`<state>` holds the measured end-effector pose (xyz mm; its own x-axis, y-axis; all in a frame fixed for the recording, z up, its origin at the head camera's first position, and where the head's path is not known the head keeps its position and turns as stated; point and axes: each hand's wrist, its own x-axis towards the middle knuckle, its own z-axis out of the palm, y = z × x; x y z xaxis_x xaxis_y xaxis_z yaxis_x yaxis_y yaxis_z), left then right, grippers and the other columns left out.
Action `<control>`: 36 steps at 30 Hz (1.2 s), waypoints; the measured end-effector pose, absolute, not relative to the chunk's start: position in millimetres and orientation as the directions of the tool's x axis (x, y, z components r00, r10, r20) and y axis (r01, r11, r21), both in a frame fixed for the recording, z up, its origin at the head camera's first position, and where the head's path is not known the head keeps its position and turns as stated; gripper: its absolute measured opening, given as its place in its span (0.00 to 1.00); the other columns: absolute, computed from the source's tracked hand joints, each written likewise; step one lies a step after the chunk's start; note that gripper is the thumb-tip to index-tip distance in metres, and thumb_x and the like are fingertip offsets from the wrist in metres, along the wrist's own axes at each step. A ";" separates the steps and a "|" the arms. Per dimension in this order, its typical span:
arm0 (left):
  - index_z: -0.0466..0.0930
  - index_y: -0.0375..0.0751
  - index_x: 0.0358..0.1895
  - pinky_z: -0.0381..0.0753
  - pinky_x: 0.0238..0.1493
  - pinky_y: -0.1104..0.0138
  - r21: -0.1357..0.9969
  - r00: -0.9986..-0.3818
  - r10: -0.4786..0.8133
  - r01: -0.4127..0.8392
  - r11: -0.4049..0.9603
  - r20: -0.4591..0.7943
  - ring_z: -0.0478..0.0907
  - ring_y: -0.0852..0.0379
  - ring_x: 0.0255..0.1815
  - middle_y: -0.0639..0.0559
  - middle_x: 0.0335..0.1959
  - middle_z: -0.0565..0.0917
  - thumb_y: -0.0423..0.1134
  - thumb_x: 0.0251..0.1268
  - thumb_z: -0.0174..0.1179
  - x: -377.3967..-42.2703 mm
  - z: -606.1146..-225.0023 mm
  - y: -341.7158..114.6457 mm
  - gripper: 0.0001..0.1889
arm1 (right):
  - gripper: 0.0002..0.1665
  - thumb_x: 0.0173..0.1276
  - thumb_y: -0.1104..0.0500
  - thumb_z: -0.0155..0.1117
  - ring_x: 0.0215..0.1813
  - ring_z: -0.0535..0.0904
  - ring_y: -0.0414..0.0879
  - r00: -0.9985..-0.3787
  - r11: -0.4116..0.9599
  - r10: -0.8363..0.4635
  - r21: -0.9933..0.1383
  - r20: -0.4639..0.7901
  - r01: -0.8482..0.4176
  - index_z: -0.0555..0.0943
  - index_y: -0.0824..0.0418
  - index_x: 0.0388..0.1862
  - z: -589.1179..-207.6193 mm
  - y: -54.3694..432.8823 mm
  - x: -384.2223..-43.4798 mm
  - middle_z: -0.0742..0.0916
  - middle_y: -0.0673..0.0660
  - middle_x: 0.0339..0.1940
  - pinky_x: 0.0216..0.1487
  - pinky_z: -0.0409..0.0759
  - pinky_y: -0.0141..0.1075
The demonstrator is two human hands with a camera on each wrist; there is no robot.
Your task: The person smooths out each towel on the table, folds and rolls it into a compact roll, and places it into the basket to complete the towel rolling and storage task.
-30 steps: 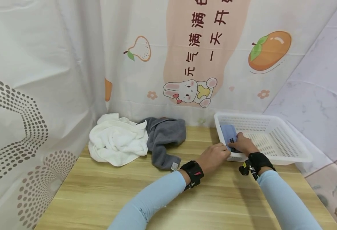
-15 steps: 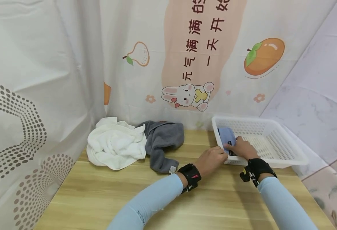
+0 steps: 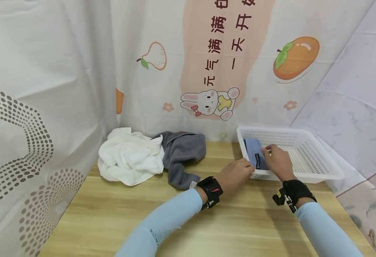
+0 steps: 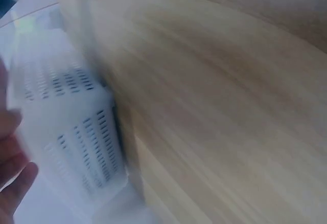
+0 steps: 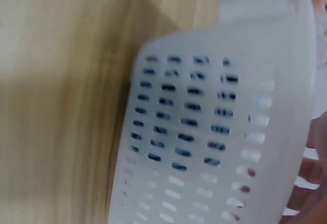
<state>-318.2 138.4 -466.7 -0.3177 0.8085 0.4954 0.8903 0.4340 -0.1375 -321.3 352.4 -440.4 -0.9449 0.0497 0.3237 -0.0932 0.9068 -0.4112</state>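
A folded blue cloth (image 3: 254, 148) with a black label and a darker front end lies along the left wall of the white perforated basket (image 3: 321, 176). My left hand (image 3: 234, 175) holds the basket's front left corner, fingertips at the rim; in the left wrist view its fingers (image 4: 18, 183) show at the edge beside the basket wall. My right hand (image 3: 279, 162) is over the front of the basket, its loosely bent thumb and fingers at the cloth's right edge. In the right wrist view the perforated wall hides most of that hand.
A crumpled white towel (image 3: 131, 155) lies at the back left of the wooden table (image 3: 207, 228), with a crumpled grey towel (image 3: 184, 150) against it. A printed curtain (image 3: 149, 89) hangs right behind the towels and basket.
My right hand has moved slightly right and back, off the cloth's front end, uncovering its label and dark part. The cloth lies flatter. The left hand stays at the corner.
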 end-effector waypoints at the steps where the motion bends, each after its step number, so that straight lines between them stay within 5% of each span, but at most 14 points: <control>1: 0.86 0.45 0.51 0.72 0.60 0.74 -0.117 -0.326 0.813 0.896 0.429 0.482 0.79 0.60 0.53 0.55 0.50 0.84 0.39 0.77 0.60 -318.4 -465.7 133.8 0.08 | 0.24 0.82 0.54 0.54 0.38 0.82 0.68 -0.921 0.909 0.035 -0.396 0.388 -0.132 0.79 0.77 0.54 -440.1 347.7 -317.9 0.85 0.76 0.44 0.38 0.78 0.56; 7: 0.84 0.43 0.54 0.75 0.61 0.63 -0.022 -0.390 0.805 0.895 0.446 0.447 0.77 0.53 0.57 0.49 0.55 0.82 0.38 0.71 0.63 -320.5 -467.1 55.7 0.12 | 0.08 0.71 0.65 0.64 0.42 0.79 0.66 -0.717 0.864 -0.195 -0.229 0.670 -0.449 0.85 0.70 0.43 -443.5 309.9 -291.2 0.88 0.69 0.40 0.50 0.70 0.59; 11: 0.83 0.42 0.57 0.76 0.59 0.54 -0.055 -0.539 0.737 0.791 0.609 0.407 0.75 0.45 0.59 0.42 0.58 0.80 0.44 0.69 0.68 -323.7 -476.5 -28.4 0.18 | 0.06 0.66 0.67 0.67 0.43 0.79 0.59 -0.624 0.773 -0.378 -0.137 0.684 -0.619 0.85 0.66 0.41 -453.8 277.8 -274.4 0.88 0.62 0.39 0.48 0.72 0.53; 14: 0.82 0.41 0.57 0.77 0.57 0.50 -0.100 -0.654 0.678 0.691 0.716 0.335 0.75 0.39 0.57 0.36 0.58 0.78 0.51 0.67 0.70 -322.6 -491.8 -74.9 0.23 | 0.07 0.65 0.66 0.69 0.44 0.79 0.55 -0.635 0.739 -0.483 -0.109 0.602 -0.665 0.85 0.62 0.42 -464.9 255.9 -267.3 0.88 0.57 0.40 0.45 0.74 0.50; 17: 0.79 0.41 0.57 0.77 0.55 0.52 -0.059 -0.697 0.673 0.683 0.728 0.247 0.74 0.40 0.53 0.36 0.58 0.75 0.52 0.69 0.68 -316.4 -506.7 -100.5 0.23 | 0.10 0.65 0.64 0.73 0.45 0.79 0.54 -0.678 0.750 -0.545 -0.074 0.494 -0.657 0.86 0.59 0.45 -477.4 236.2 -267.7 0.88 0.56 0.43 0.44 0.76 0.52; 25: 0.78 0.45 0.52 0.73 0.60 0.61 0.275 -0.534 0.837 0.829 0.488 0.124 0.73 0.53 0.56 0.51 0.57 0.75 0.39 0.58 0.77 -292.7 -501.2 -110.8 0.21 | 0.43 0.63 0.61 0.76 0.64 0.73 0.70 -0.819 0.809 -0.488 -0.194 0.303 -0.554 0.68 0.61 0.75 -491.0 197.4 -290.2 0.75 0.70 0.69 0.52 0.74 0.68; 28: 0.73 0.46 0.60 0.75 0.54 0.65 0.381 -0.558 0.827 0.781 0.495 0.069 0.75 0.58 0.49 0.55 0.50 0.76 0.46 0.54 0.79 -287.9 -494.6 -111.5 0.32 | 0.50 0.64 0.57 0.76 0.65 0.71 0.74 -0.854 0.825 -0.474 -0.230 0.213 -0.516 0.62 0.56 0.81 -491.9 188.4 -295.8 0.74 0.71 0.71 0.53 0.69 0.70; 32: 0.59 0.41 0.76 0.79 0.48 0.65 0.513 -0.684 0.729 0.636 0.576 0.030 0.81 0.56 0.43 0.48 0.46 0.83 0.59 0.64 0.68 -287.7 -494.8 -112.0 0.44 | 0.37 0.65 0.56 0.74 0.60 0.72 0.72 -0.854 0.819 -0.492 -0.245 0.168 -0.519 0.74 0.55 0.73 -498.5 180.0 -299.2 0.81 0.69 0.62 0.51 0.68 0.67; 36: 0.68 0.38 0.72 0.80 0.52 0.63 0.425 -0.717 0.696 0.642 0.638 0.039 0.83 0.52 0.50 0.43 0.54 0.84 0.65 0.73 0.56 -289.5 -506.6 -113.9 0.38 | 0.17 0.69 0.59 0.68 0.55 0.75 0.68 -0.814 0.770 -0.520 -0.271 0.259 -0.578 0.83 0.56 0.57 -505.3 171.3 -299.4 0.84 0.65 0.55 0.47 0.72 0.63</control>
<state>-289.5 -113.9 -506.6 -0.7168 0.6961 0.0390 0.6423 0.6376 0.4254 -299.4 171.3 -505.3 -0.8140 -0.5199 0.2591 -0.5779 0.7697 -0.2713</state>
